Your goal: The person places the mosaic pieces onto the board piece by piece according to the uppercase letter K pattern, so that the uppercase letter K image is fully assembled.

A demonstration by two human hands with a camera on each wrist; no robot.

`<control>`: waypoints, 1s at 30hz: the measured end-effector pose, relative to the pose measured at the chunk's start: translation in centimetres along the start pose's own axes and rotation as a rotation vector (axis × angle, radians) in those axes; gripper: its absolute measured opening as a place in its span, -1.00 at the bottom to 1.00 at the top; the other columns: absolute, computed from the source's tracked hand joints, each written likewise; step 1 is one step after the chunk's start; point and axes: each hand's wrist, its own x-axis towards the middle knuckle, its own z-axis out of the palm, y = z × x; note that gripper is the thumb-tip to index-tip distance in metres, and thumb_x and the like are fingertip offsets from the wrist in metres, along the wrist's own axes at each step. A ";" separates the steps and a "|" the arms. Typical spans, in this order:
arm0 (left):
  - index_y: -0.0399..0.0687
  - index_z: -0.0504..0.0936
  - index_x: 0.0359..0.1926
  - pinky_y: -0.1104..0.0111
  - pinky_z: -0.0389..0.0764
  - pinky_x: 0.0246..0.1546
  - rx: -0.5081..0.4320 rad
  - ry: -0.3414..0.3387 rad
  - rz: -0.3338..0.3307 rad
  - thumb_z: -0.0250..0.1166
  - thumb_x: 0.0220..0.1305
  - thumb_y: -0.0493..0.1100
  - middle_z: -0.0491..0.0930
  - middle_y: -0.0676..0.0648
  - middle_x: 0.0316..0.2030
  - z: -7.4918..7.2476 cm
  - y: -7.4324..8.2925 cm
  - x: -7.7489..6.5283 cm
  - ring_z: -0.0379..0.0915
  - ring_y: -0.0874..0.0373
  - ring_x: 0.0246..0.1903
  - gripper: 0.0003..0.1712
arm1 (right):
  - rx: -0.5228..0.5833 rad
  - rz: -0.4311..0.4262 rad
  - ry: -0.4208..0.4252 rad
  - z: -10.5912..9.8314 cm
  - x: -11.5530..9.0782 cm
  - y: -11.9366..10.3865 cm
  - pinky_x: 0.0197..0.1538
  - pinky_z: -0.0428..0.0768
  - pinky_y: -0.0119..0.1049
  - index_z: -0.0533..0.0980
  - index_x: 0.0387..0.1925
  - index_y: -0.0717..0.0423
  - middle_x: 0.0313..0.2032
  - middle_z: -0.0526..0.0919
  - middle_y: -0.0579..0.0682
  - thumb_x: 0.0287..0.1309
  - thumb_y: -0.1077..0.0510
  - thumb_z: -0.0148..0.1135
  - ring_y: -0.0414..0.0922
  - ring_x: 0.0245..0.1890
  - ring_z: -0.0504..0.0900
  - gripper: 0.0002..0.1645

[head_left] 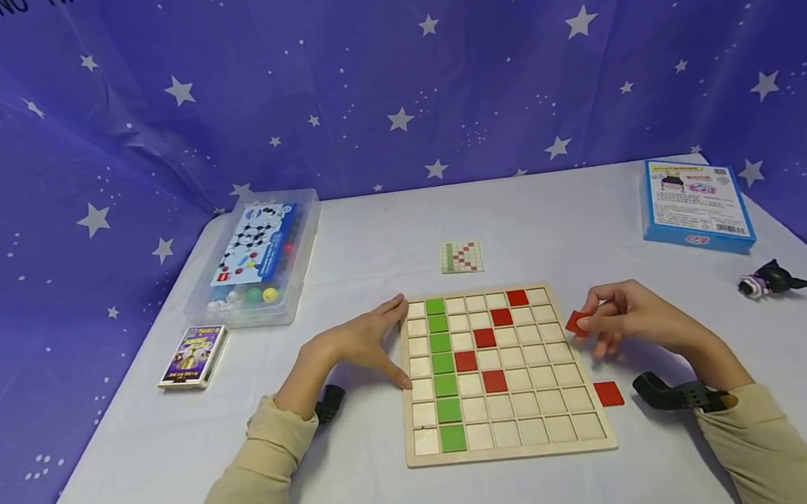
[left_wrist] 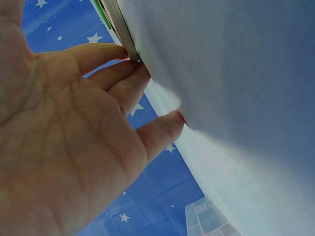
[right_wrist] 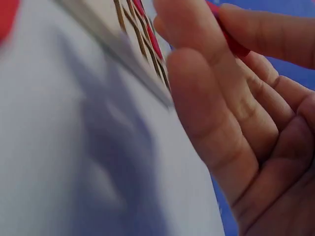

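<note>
A wooden grid board (head_left: pixel 511 451) lies flat on the table. Green square tiles (head_left: pixel 443 364) fill its second column, and several red tiles (head_left: pixel 485 338) sit on a slanting line with one more below, right of its lower end. My right hand (head_left: pixel 626 317) pinches a red square tile (head_left: pixel 576 324) between thumb and fingers, just off the board's right edge. My left hand (head_left: pixel 362 343) rests along the board's left edge, fingers fairly straight; in the left wrist view its fingertips (left_wrist: pixel 129 53) touch the board's side. Another red tile (head_left: pixel 608 394) lies by the lower right edge.
Behind the board lies a small pattern card (head_left: pixel 460 257). At left are a clear plastic case (head_left: pixel 300 273) with coloured balls and a small card box (head_left: pixel 193 358). To the right stand a blue box (head_left: pixel 696 205) and a small black figurine (head_left: pixel 773 280).
</note>
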 end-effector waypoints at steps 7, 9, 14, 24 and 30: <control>-0.16 -0.18 0.52 0.10 -0.05 0.48 0.002 -0.003 0.001 0.56 -0.17 0.20 -0.30 -0.12 0.54 0.0 0.2 0.1 -0.34 -0.02 0.52 0.44 | -0.051 0.002 -0.034 2.9 0.6 -2.2 -0.58 0.53 -0.31 0.61 -0.34 0.37 -0.57 0.68 0.08 0.15 0.23 0.29 -0.16 -0.62 0.62 -0.80; -0.18 -0.17 0.52 0.09 -0.05 0.48 -0.002 -0.001 0.008 0.56 -0.17 0.19 -0.29 -0.14 0.53 0.0 0.2 0.1 -0.34 -0.04 0.52 0.44 | -0.056 0.011 -0.079 3.9 0.7 -2.7 -0.60 0.52 -0.34 0.63 -0.33 0.37 -0.57 0.67 0.10 0.13 0.25 0.29 -0.18 -0.63 0.59 -0.82; -0.19 -0.18 0.52 0.09 -0.05 0.48 -0.005 -0.003 0.003 0.56 -0.16 0.18 -0.29 -0.14 0.54 0.0 0.3 0.0 -0.34 -0.04 0.52 0.44 | -0.124 -0.024 -0.169 6.2 1.0 -3.6 -0.57 0.54 -0.37 0.66 -0.36 0.30 -0.60 0.68 0.09 0.08 0.30 0.31 -0.21 -0.65 0.60 -0.90; -0.19 -0.18 0.52 0.08 -0.05 0.48 -0.005 -0.007 0.010 0.56 -0.16 0.18 -0.29 -0.14 0.54 0.1 0.3 0.0 -0.35 -0.03 0.52 0.44 | -0.307 -0.106 -0.120 8.4 0.6 -4.3 -0.53 0.49 -0.44 0.65 -0.55 0.12 -0.59 0.63 -0.16 -0.06 0.34 0.39 -0.36 -0.63 0.47 -0.91; -0.19 -0.18 0.52 0.07 -0.04 0.48 -0.009 -0.001 0.006 0.56 -0.17 0.18 -0.29 -0.13 0.54 -0.1 0.3 -0.2 -0.34 -0.04 0.52 0.44 | -0.472 -0.210 -0.037 9.2 0.5 -5.0 -0.47 0.40 -0.49 0.63 -0.66 0.01 -0.61 0.52 -0.26 -0.12 0.35 0.41 -0.41 -0.57 0.35 -0.80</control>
